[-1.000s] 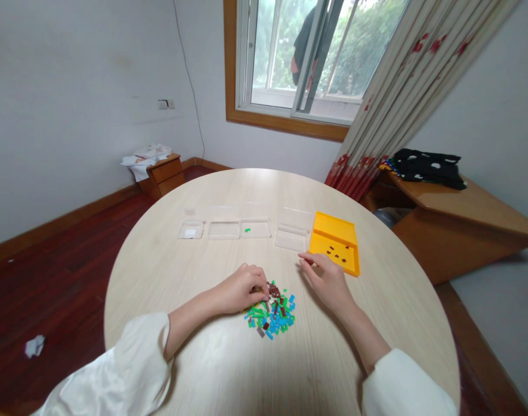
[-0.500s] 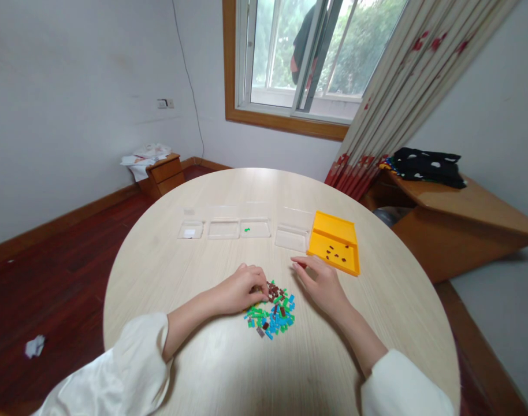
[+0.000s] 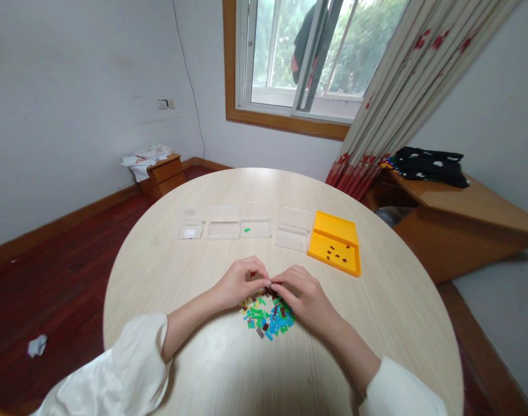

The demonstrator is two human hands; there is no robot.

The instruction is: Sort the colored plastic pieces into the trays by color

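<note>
My left hand and my right hand meet fingertip to fingertip just over the far side of a pile of small toy bricks. Both hands are closed in a pinch. Whatever lies between the fingertips is too small and covered to make out. Green, blue, yellow and a few dark brown pieces make up the pile, and my fingers partly hide its brown bricks. Beyond my right hand lies an open yellow case with several small brown pieces in it.
Clear plastic boxes stand in a row across the table: one with a white label, a middle one, one with a green piece, and another beside the yellow case. The round table curves around me.
My right hand has moved left and toward me, from near the yellow case to my left fingertips. My left hand has shifted slightly away from me, uncovering yellow bricks.
</note>
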